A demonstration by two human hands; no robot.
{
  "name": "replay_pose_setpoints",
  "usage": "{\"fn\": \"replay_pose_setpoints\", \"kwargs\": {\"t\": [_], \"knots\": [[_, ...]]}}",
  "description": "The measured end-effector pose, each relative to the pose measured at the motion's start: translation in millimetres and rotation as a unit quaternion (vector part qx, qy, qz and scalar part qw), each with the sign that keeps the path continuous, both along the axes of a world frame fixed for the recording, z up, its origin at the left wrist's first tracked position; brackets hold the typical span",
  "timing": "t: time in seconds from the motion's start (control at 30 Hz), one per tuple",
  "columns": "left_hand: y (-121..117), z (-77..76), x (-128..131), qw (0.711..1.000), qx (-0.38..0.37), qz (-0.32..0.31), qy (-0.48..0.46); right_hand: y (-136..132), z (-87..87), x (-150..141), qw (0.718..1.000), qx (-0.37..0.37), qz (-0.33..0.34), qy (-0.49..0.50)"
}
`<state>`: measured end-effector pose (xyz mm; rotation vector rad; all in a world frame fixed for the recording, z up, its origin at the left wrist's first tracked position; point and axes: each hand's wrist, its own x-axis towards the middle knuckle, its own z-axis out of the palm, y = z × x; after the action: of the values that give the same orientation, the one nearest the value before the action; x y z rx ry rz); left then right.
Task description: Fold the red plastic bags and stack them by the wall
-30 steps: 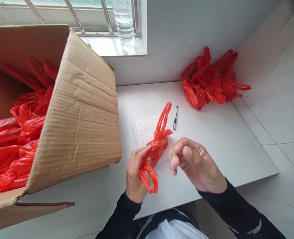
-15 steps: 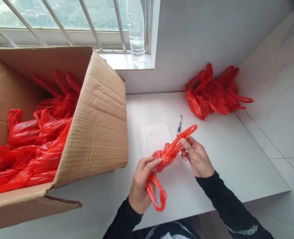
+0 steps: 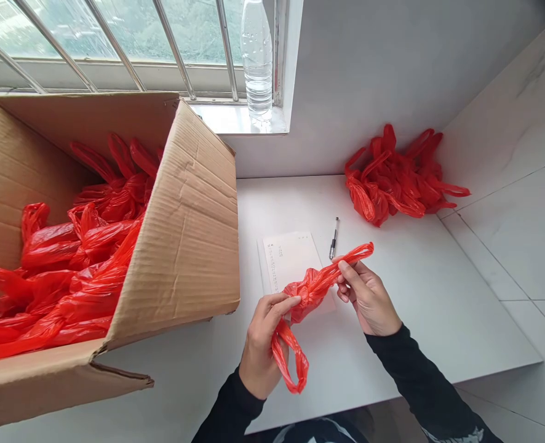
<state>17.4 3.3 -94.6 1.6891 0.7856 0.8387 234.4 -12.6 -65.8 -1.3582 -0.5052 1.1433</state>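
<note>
Between my two hands is a bunched red plastic bag (image 3: 313,287), held above the white table. My left hand (image 3: 264,341) is closed on its lower end, thumb on top, and one handle loop dangles below the fingers. At the upper right end, my right hand (image 3: 367,292) pinches the other handle, whose tip sticks out past the fingers. Beneath the bag lies a paper pad (image 3: 293,255) with small handwritten marks, partly covered. A pen (image 3: 334,239) rests just beyond my right hand.
On the left stands an open cardboard box (image 3: 184,215) with several red bags (image 3: 92,246) inside. A pile of red bags (image 3: 397,178) sits at the table's (image 3: 438,301) back right corner, against the wall. A clear water bottle (image 3: 258,74) stands on the windowsill beside metal bars.
My right hand has shifted slightly right and down, drawing the bag's upper handle a little farther out. My left hand stays almost in place. The view has tilted slightly.
</note>
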Motion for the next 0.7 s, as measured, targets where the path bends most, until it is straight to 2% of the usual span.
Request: {"fn": "replay_pose_setpoints", "kwargs": {"t": [0.33,0.5,0.7], "knots": [[1,3.0,2,1.000,0.004,0.007,0.012,-1,1.8,-1,1.000,-0.001,-0.003,0.009],[-3,4.6,4,0.997,0.001,0.059,0.057,-1,1.4,2,1.000,0.000,-0.021,0.013],[-13,10.5,-14,0.982,0.018,0.128,0.134,-19,-2.0,8,1.000,-0.003,-0.021,0.011]]}}
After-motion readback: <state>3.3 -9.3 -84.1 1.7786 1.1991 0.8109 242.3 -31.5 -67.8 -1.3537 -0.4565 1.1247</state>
